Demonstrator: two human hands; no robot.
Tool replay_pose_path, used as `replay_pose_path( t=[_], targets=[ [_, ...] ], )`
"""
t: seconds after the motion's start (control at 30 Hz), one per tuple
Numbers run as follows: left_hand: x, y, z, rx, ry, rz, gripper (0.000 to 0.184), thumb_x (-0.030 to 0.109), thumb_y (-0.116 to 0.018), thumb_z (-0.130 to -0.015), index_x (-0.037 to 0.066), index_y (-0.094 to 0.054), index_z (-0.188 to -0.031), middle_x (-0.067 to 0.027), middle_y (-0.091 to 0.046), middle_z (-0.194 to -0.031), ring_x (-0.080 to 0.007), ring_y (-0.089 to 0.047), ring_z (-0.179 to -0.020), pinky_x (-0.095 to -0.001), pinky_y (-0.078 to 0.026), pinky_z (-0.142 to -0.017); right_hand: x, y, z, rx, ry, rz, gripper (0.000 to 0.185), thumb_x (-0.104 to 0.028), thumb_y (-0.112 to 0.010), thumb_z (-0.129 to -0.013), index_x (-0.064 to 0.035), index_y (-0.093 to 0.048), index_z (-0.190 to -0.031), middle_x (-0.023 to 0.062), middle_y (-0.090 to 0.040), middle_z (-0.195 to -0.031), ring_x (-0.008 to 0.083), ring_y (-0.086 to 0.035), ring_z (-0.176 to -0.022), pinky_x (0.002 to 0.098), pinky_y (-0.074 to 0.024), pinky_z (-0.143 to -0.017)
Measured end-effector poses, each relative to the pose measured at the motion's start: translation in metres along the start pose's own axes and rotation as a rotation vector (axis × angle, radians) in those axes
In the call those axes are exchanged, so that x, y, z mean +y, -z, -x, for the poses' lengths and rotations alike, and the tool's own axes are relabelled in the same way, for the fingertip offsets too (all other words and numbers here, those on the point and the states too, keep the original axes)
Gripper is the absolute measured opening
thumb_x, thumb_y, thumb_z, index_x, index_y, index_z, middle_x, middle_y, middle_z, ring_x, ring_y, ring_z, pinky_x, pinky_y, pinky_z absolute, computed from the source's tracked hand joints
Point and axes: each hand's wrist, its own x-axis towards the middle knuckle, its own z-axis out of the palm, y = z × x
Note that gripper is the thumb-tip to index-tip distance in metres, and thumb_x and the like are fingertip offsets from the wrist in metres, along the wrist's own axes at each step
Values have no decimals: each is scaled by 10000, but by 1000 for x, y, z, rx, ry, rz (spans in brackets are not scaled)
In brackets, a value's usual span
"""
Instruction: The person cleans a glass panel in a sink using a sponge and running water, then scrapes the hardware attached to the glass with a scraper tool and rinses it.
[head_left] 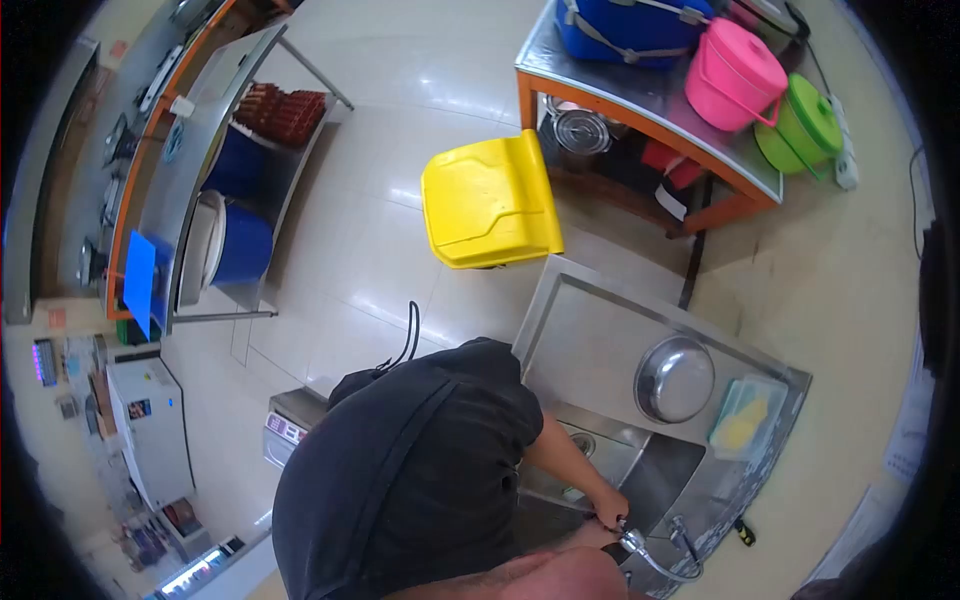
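Note:
At the sink [545, 310], my left hand [608, 507] reaches down from a black sleeve. Its fingers are closed at the silver spray head [632, 540] of a flexible faucet hose [668, 572]. Just below it, my right hand [592, 536] is close to the spray head; its fingers are hidden, and whether it holds anything cannot be seen. A basin with a drain [582, 443] lies beside my left forearm. On the sink's drainboard rest a round metal bowl [676, 379] and a clear greenish container [745, 418] with yellow things inside.
A yellow plastic bin [490, 204] stands on the floor beyond the sink. An orange-framed table [650, 110] bears blue, pink [735, 75] and green [803, 125] containers. At the left are a metal shelf [200, 150], a white fridge [150, 430] and a scale [285, 428].

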Motion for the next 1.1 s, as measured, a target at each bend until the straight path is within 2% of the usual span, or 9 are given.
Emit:
replay_pose_path(
  t=[0.23,0.43,0.47,0.53,0.57,0.6,0.7,0.87,1.1],
  targets=[
    [-1,9,-10,136,10,-324,395,310,-670,-648,-54,-717,-794,-258,-698,-867,-354,-696,-821,-444,-551,-684,-5,-23,9,-113,-95,-478,437,-139,-678,-832,15,-531,-1214,131,-636,-1106,255,-633,-978,357,-534,-846],
    [15,53,31,399,-88,-210,261,221,-678,-582,-35,-660,-634,-218,-611,-603,-383,-620,-590,-490,-494,-551,14,-55,6,-218,-9,-740,387,-82,-632,-864,-11,-532,-1230,111,-603,-1138,245,-611,-1006,367,-544,-843],
    [-15,44,17,624,-222,-252,260,215,-686,-598,-36,-652,-656,-224,-617,-638,-368,-611,-577,-477,-487,-534,23,-67,0,-235,77,-693,370,-65,-608,-875,-31,-537,-1237,99,-581,-1180,235,-597,-1051,382,-547,-854],
    [-15,72,20,531,-183,-421,326,156,-716,-615,-33,-648,-871,-235,-619,-830,-366,-630,-786,-465,-512,-682,47,-100,-14,-195,92,-674,380,-47,-590,-881,-61,-539,-1257,78,-563,-1225,216,-584,-1078,350,-514,-880],
    [53,107,48,250,185,-312,389,162,-745,-618,-24,-639,-942,-248,-602,-916,-388,-608,-897,-479,-494,-795,-31,-61,17,-353,-181,-758,435,-79,-606,-889,-65,-498,-1311,71,-560,-1235,201,-573,-1080,320,-486,-883],
    [-11,103,26,403,-44,-343,420,193,-757,-636,-22,-615,-967,-252,-595,-965,-402,-600,-923,-471,-486,-820,-23,-72,12,-352,-46,-810,480,-117,-619,-905,-57,-459,-1354,80,-575,-1224,188,-578,-1065,333,-503,-869],
    [2,126,30,363,34,-433,403,206,-704,-723,6,-568,-1046,-229,-624,-945,-385,-623,-905,-464,-493,-779,-12,-66,10,-409,152,-823,383,-172,-584,-958,-50,-506,-1312,69,-650,-1047,174,-628,-935,308,-532,-788],
    [14,142,34,311,147,-283,396,202,-678,-780,23,-519,-1095,-141,-629,-821,-294,-637,-783,-412,-491,-731,91,-42,-18,-36,-353,-1047,206,-205,-563,-981,-61,-622,-1117,12,-666,-900,110,-631,-769,273,-512,-673],
    [32,127,43,78,178,-264,375,118,-659,-796,40,-480,-1116,-93,-600,-817,-189,-575,-755,-352,-471,-693,107,39,-161,422,-161,-1108,312,-180,-546,-983,-93,-565,-1282,10,-614,-1098,108,-563,-915,275,-459,-763]
  ],
)
